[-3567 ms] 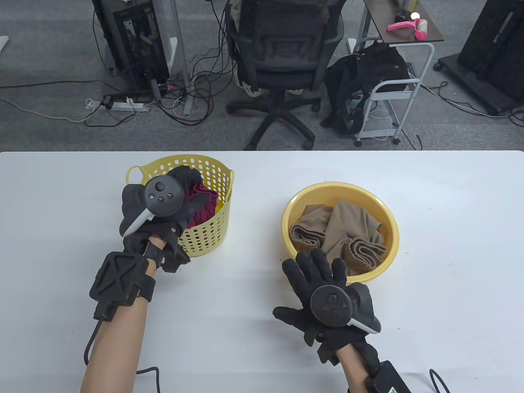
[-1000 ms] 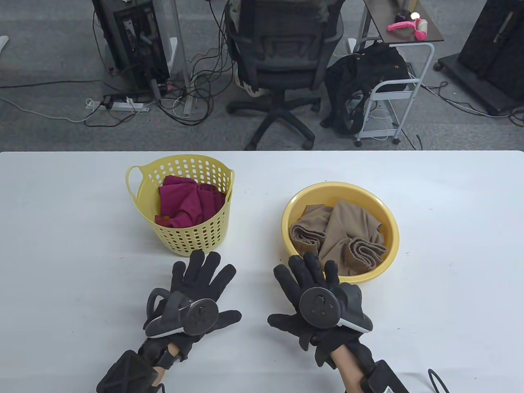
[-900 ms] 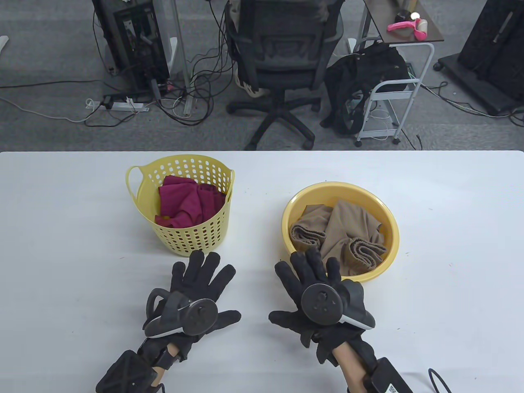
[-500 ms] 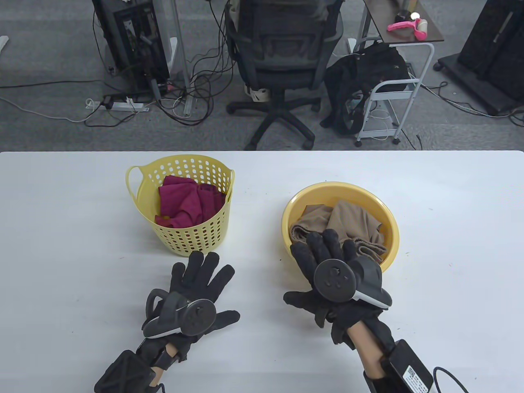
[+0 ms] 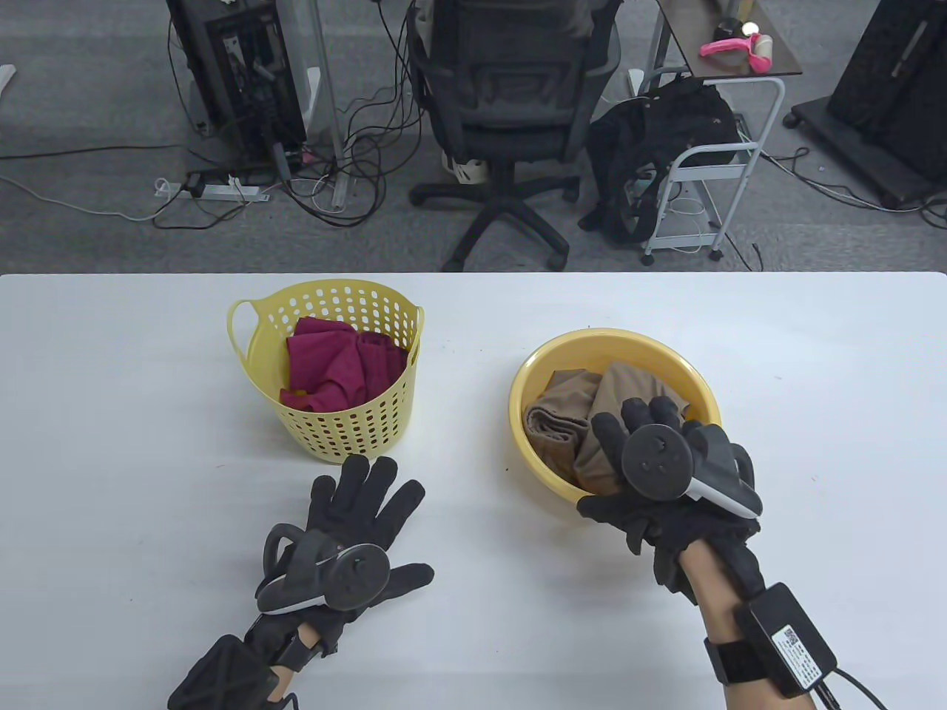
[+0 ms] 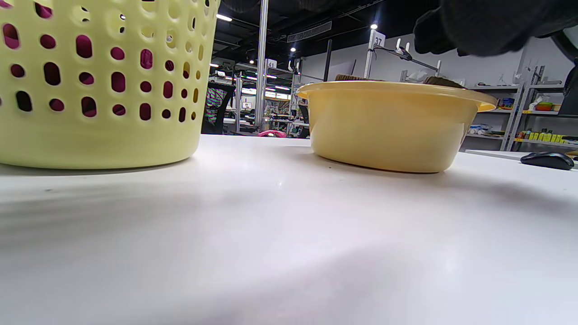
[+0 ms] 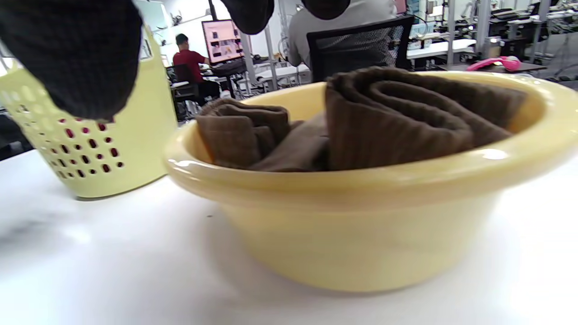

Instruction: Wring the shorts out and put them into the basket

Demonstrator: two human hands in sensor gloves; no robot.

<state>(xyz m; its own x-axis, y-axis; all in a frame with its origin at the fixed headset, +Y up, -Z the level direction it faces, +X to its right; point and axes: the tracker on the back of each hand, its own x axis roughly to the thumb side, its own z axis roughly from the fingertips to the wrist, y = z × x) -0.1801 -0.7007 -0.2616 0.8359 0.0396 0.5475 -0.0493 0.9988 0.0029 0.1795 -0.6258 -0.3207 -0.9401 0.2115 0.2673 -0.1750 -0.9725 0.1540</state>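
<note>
Here the right hand (image 5: 669,473) hovers over the brown shorts (image 5: 592,414) in the yellow basin (image 5: 533,370), fingers loosely extended and gripping nothing, while the left hand (image 5: 348,532) lies flat, fingers spread, on the counter (image 5: 111,444).

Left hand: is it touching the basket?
No, in the table view the left hand lies flat on the table, fingers spread, apart from the basket.

Right hand (image 5: 666,473) over brown shorts (image 5: 592,414) in yellow basin (image 5: 518,392), left hand (image 5: 348,532) flat on table (image 5: 111,444)
</note>
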